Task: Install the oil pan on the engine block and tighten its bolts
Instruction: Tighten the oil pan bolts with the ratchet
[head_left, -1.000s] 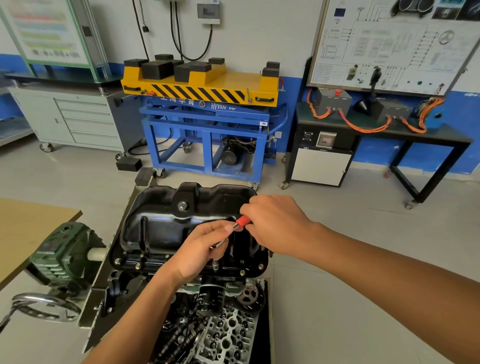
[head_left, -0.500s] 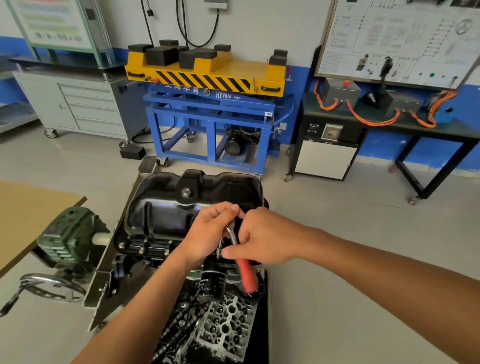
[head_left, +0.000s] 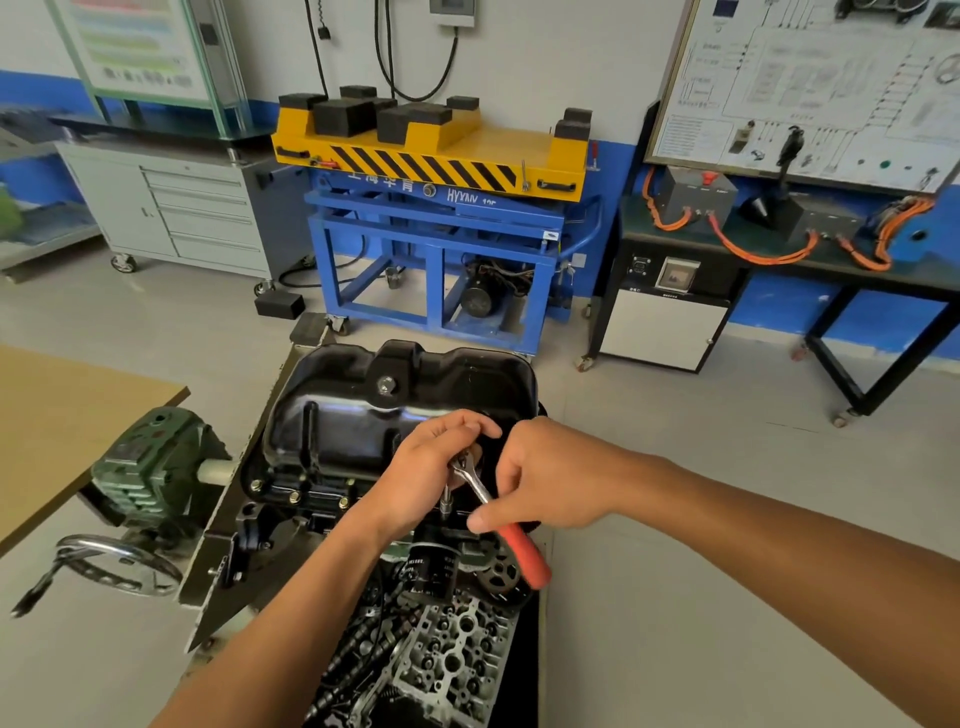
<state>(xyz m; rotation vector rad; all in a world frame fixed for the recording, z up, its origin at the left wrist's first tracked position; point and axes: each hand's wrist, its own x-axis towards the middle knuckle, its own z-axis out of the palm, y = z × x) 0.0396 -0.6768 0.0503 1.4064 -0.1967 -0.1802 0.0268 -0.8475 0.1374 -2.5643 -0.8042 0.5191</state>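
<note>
The left hand (head_left: 423, 470) curls its fingers round the head of a chrome ratchet wrench with a red grip (head_left: 522, 548), its socket standing upright at the near flange of the glossy black metal oil pan (head_left: 353, 415). The right hand (head_left: 550, 478) grips the wrench's shaft. The pan sits on the dark engine block (head_left: 322, 512).

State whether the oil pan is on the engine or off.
On: the oil pan sits over the engine block, bolts along its flange.

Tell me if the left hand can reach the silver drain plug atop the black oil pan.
Probably yes: the silver drain plug sits uncovered just beyond the left hand, which grips the red-handled ratchet.
</note>
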